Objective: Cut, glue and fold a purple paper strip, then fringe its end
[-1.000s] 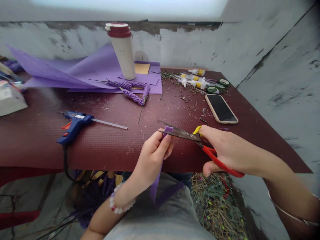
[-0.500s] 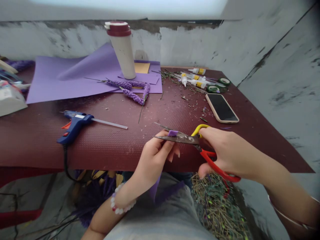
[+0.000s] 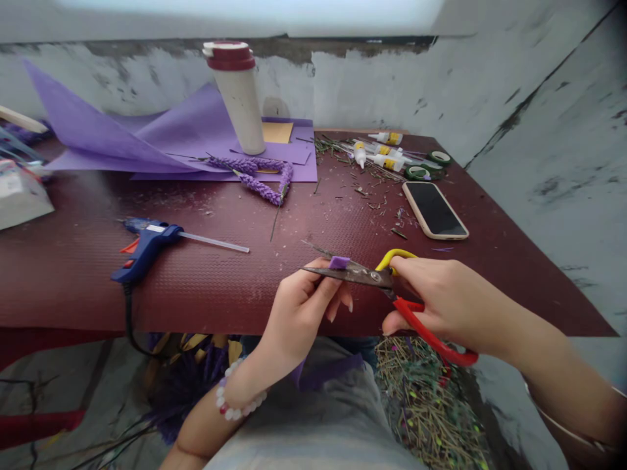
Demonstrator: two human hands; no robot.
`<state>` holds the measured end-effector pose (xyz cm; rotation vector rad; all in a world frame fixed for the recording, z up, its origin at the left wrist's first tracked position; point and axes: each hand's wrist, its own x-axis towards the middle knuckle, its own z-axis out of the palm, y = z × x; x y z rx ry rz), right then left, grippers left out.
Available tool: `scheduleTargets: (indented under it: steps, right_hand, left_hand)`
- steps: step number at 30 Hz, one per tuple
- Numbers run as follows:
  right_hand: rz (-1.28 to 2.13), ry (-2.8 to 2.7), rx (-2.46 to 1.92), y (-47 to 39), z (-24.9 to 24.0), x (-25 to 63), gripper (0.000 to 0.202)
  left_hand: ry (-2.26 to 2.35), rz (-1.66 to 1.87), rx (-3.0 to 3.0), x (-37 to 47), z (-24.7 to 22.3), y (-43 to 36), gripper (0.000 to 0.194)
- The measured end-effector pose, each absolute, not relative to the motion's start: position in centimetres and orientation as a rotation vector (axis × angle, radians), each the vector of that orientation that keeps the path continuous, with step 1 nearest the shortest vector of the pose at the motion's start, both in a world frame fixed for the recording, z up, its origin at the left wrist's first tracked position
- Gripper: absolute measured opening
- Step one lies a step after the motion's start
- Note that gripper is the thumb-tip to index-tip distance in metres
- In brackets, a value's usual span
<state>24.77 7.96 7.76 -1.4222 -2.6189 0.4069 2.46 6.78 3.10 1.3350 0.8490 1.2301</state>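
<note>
My left hand (image 3: pixel 301 310), with a beaded bracelet at the wrist, pinches a purple paper strip (image 3: pixel 339 262) over the table's front edge. The strip's upper end shows between the parted scissor blades, and its tail hangs down over my lap. My right hand (image 3: pixel 448 303) is closed on the yellow and red handles of the scissors (image 3: pixel 375 277). The blades point left and touch or nearly touch my left fingers. Farther back, purple flower stems bent into a loop (image 3: pixel 264 189) lie partly on purple paper (image 3: pixel 161 143).
A blue glue gun (image 3: pixel 151 245) with a glue stick lies left on the dark red table (image 3: pixel 220 294). Behind stands a cup (image 3: pixel 240 101). At right are a phone (image 3: pixel 435 210), small glue bottles (image 3: pixel 386 163), green tape rolls (image 3: pixel 417 173) and stem clippings.
The left part of the large purple paper has lifted and curled up. The scissor handles have shifted slightly right with my right hand, while my left hand has barely moved.
</note>
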Motion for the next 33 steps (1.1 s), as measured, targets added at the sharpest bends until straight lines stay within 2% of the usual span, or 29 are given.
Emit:
scheduleTargets:
  steps: [4,17,24,27,31,33]
  right_hand:
    - [0.476,-2.634,-1.459,8.0,7.9,24.9,0.050]
    - [0.369,-2.635,-1.413,7.9,7.2,25.6,0.050]
    - [0.477,-2.606,-1.459,7.8,7.6,25.5,0.049]
    - [0.701,-2.568,-1.494,8.2,7.9,25.7,0.049]
    - [1.348,-2.490,-1.346,9.2,7.9,26.4,0.051]
    - [1.549,-2.439,-1.262,9.6,7.7,26.8,0.055]
  left_hand:
    - [0.869,1.205,1.366,2.3,3.2,6.8,0.032]
    - [0.873,1.166,1.370,2.0,3.2,6.7,0.034]
    - [0.850,1.148,1.305,1.9,3.2,6.7,0.033]
    - [0.815,1.136,1.276,1.9,3.3,6.6,0.031]
    - [0.786,1.106,1.256,2.0,3.8,6.2,0.037]
    - [0.788,1.096,1.241,2.0,3.9,6.1,0.038]
